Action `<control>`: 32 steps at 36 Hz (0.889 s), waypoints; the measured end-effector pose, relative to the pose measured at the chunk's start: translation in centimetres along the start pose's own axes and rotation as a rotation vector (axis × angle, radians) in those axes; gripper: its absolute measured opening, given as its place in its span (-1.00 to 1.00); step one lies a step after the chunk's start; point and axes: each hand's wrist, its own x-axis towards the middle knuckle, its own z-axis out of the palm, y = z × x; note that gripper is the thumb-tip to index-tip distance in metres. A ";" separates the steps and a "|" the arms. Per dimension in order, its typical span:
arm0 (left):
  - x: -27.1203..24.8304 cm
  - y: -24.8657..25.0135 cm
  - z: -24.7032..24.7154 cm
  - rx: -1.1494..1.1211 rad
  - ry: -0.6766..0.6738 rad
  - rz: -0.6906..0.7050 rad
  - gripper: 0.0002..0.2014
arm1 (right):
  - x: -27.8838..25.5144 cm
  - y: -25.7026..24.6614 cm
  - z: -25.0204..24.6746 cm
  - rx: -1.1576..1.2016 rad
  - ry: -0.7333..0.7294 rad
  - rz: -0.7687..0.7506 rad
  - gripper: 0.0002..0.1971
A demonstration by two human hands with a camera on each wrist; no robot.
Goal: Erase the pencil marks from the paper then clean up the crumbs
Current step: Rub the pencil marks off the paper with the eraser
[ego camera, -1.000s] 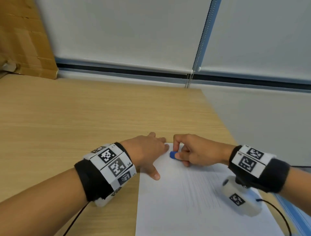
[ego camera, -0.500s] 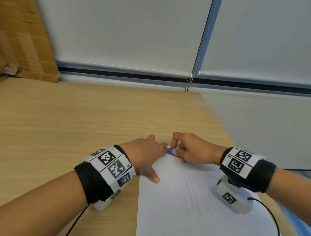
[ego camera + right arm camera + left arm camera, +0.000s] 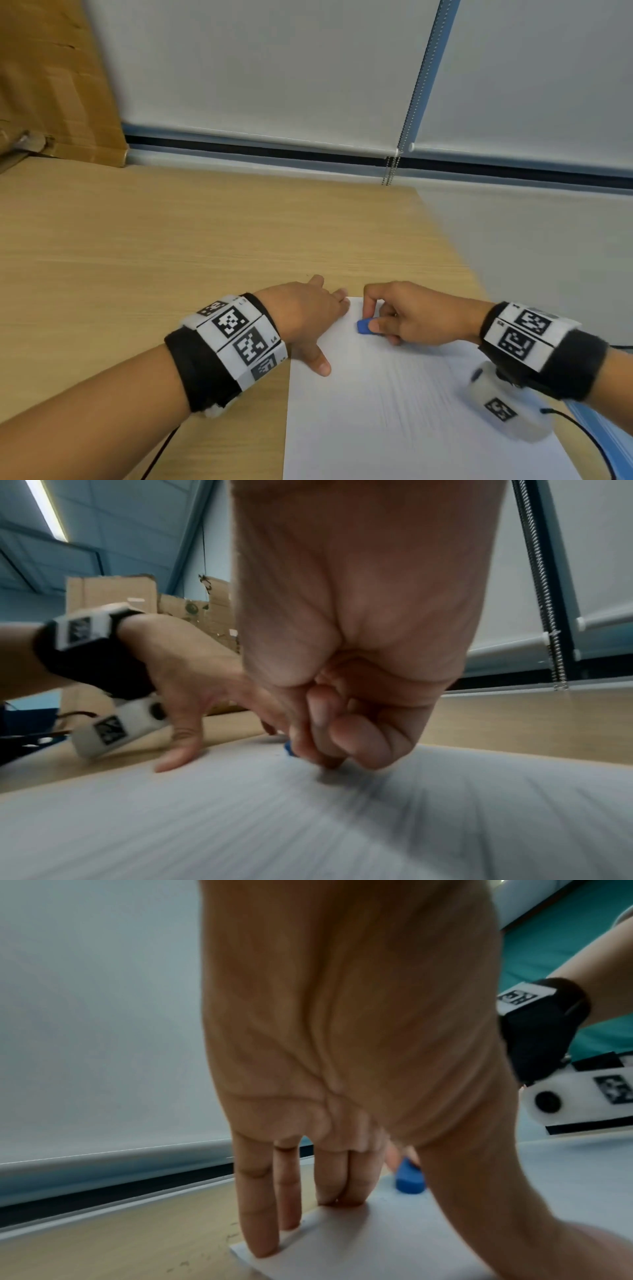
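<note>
A white sheet of paper (image 3: pixel 376 411) lies on the wooden table (image 3: pixel 171 257), with faint pencil lines across its middle. My right hand (image 3: pixel 404 313) pinches a small blue eraser (image 3: pixel 363 326) and holds it down on the paper near the far left corner. In the left wrist view the eraser (image 3: pixel 409 1179) stands on the paper (image 3: pixel 359 1240) just behind my palm. My left hand (image 3: pixel 308 308) lies flat, with straight fingers (image 3: pixel 260 1218) pressing the paper's far left corner and the thumb (image 3: pixel 317 363) on its left edge. The right wrist view shows the eraser (image 3: pixel 289 748) mostly hidden by my curled fingers.
Cardboard (image 3: pixel 58 85) leans against the wall at the back left. A roller blind with a bead chain (image 3: pixel 390 168) hangs behind the table. The table's right edge (image 3: pixel 455 250) runs close beside the paper. Bare wood stretches to the left.
My right hand slid the eraser toward my left fingertips half a second ago, then back toward me and to the right. The left hand has stayed on the paper's corner.
</note>
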 end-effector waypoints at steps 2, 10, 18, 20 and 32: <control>0.0 0.0 0.0 -0.001 -0.018 -0.003 0.06 | 0.6 0.7 -0.4 -0.020 0.102 0.022 -0.94; -0.2 -0.1 -0.1 -0.028 -0.036 -0.006 0.11 | 0.0 0.4 -0.6 -0.001 -0.071 -0.006 -0.93; -0.4 0.0 -0.3 -0.044 -0.062 -0.015 0.15 | -0.1 0.6 -0.4 0.046 -0.054 -0.028 -0.90; -0.4 0.0 -0.3 -0.046 -0.056 -0.013 0.14 | -0.4 0.3 -0.5 0.028 -0.137 -0.021 -0.94; -0.5 -0.1 -0.3 -0.059 -0.043 0.000 0.11 | -0.7 -0.5 -0.3 0.041 -0.175 0.025 -0.96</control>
